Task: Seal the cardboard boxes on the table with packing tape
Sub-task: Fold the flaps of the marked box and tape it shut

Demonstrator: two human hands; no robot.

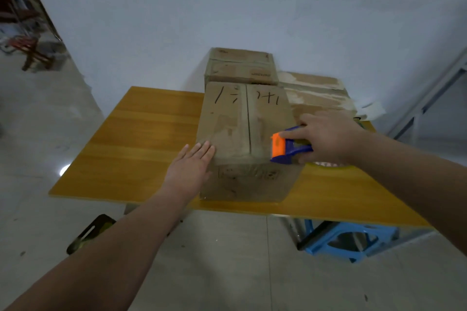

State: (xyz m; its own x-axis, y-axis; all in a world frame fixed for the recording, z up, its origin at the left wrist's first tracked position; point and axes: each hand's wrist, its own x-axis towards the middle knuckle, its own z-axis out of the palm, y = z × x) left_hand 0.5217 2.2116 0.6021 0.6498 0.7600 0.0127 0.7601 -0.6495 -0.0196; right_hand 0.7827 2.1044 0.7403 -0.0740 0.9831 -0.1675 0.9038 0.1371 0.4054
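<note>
— On the yellow wooden table (141, 134), close to its near edge: a cardboard box (227, 121), flaps down, with a dark seam along the middle of the top and black handwritten marks at the far end.

— Steadied by what?

— By the left hand (192, 169), flat on the near left corner of the box top. Fingers straight and close together, curled round nothing.

— And on the other side?

— The right hand (326, 136), wrapped over a blue tape dispenser (285, 149), fingers curled round its body. Orange front of the dispenser at the near right edge of the box top, a little right of the seam.

— Any tape across the seam?

— Cannot tell; too blurred. Dull glossy patches on the top, nothing surer.

— More boxes?

— Two. A second box (240, 65) right behind the first, up against the grey wall (227, 7). A third box (316, 91) to the right of both, pale torn patches across its top, near end hidden behind the right hand.

— Anything else nearby?

— A pale ring (328, 164) on the table below the right wrist, mostly hidden. A blue plastic stool (353, 240) under the table's right side. A dark flat object (91, 232) on the floor, beside the left forearm.
</note>
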